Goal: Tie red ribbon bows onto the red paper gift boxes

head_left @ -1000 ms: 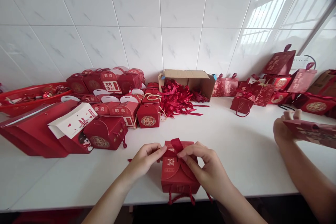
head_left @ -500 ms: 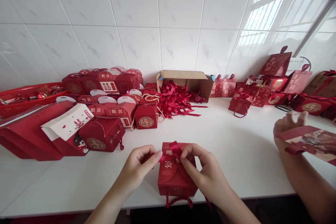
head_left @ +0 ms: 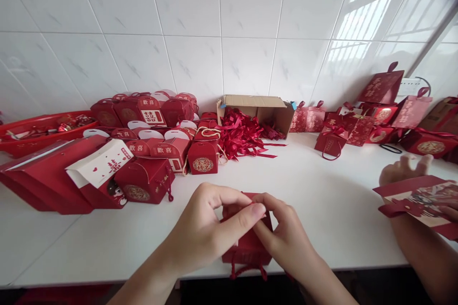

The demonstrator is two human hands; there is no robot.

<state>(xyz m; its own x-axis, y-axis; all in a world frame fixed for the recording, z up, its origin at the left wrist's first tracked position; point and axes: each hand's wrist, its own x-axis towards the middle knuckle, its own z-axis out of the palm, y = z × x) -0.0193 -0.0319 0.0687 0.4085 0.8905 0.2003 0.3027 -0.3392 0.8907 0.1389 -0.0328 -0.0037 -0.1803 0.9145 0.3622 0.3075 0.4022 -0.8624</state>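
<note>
A small red gift box (head_left: 246,253) with a twisted red cord handle (head_left: 246,274) sits near the table's front edge. My left hand (head_left: 211,233) reaches over its top, thumb and forefinger pinched together. My right hand (head_left: 286,233) meets it from the right, its fingertips closed against the left thumb tip. The red ribbon on top of the box is between both sets of fingers, almost wholly covered by them. Most of the box lid and its lettering are also hidden behind my hands.
Red gift boxes (head_left: 145,181) crowd the left, before a red basin (head_left: 46,128). A cardboard box (head_left: 255,101) spills red ribbons (head_left: 239,136) at the back. More boxes (head_left: 381,88) stand right. Another person's hand (head_left: 404,169) is beside a red printed box (head_left: 415,200).
My left hand has moved right and over the box top, bringing its fingertips against my right hand's. The ribbon, visible before, is now mostly covered. The view has shifted slightly.
</note>
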